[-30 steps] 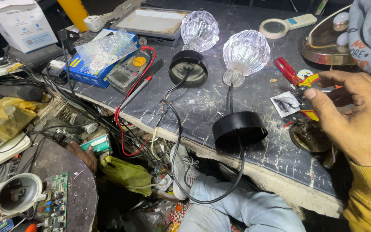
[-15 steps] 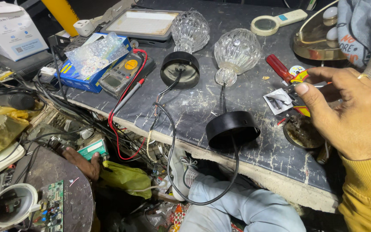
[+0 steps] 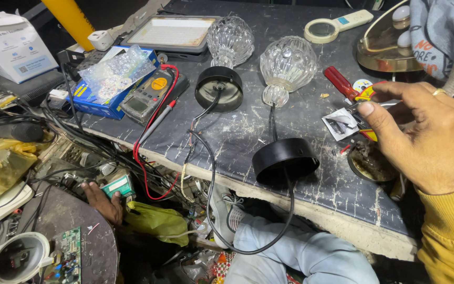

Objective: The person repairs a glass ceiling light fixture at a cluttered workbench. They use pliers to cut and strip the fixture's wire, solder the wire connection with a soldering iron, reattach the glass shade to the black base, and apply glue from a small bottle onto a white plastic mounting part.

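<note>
Pinching between thumb and forefinger, the right hand (image 3: 426, 137) in a yellow sleeve holds a small thin metal piece (image 3: 354, 107), its other fingers curled loosely; what the piece is cannot be made out. Just under those fingertips lie red-handled pliers (image 3: 342, 84) and a small square printed card (image 3: 341, 124) on the dark scratched tabletop (image 3: 237, 131). Below the hand sits a round shallow metal dish of dark residue (image 3: 370, 163).

Well to the left of the right hand stand two clear cut-glass globe lamp shades (image 3: 288, 66), each wired by black cable to a round black ceiling cup (image 3: 285, 158); the nearer cup rests at the tabletop's front edge. Farther left lie a grey digital multimeter with an orange dial (image 3: 148, 97), its red probe lead looping over the edge, and a blue cardboard box (image 3: 95, 97) topped with a clear bubble packet.

The left hand (image 3: 103, 202) is low, off the tabletop's edge among tangled wires, resting on a small teal box (image 3: 119, 185); whether it grips the box cannot be told. Beyond the right hand sits a cream-handled magnifying glass (image 3: 324, 29).
</note>
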